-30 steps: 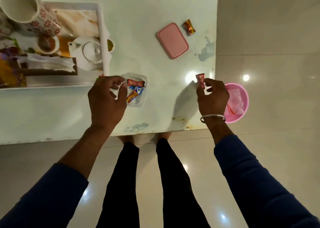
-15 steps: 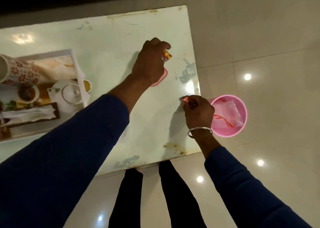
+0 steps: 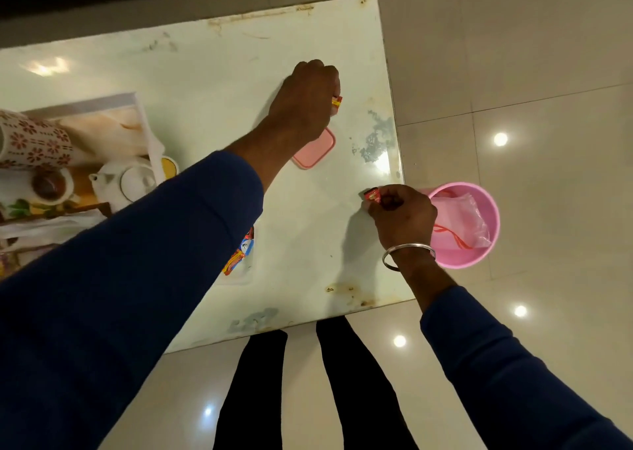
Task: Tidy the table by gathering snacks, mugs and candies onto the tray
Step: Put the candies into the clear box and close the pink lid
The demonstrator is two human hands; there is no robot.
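Observation:
My left hand (image 3: pixel 306 100) reaches across the table and pinches a red and yellow candy (image 3: pixel 336 101) just beyond the pink lid (image 3: pixel 317 150). My right hand (image 3: pixel 402 215) holds a red candy (image 3: pixel 372 194) near the table's right edge. A clear container with several candies (image 3: pixel 241 256) sits mostly hidden under my left sleeve. The tray (image 3: pixel 102 102) stands at the left with a floral mug (image 3: pixel 34 141) lying on it.
The pale glass table (image 3: pixel 205 83) ends at its right edge beside a pink bin (image 3: pixel 462 258) on the floor, which holds a plastic bag. A napkin lies on the tray's printed teapot picture. My legs stand at the near edge.
My left hand left the candy container, reached far right past the pink lid and took the red and yellow candy. My right hand kept its red candy. The view tilted back.

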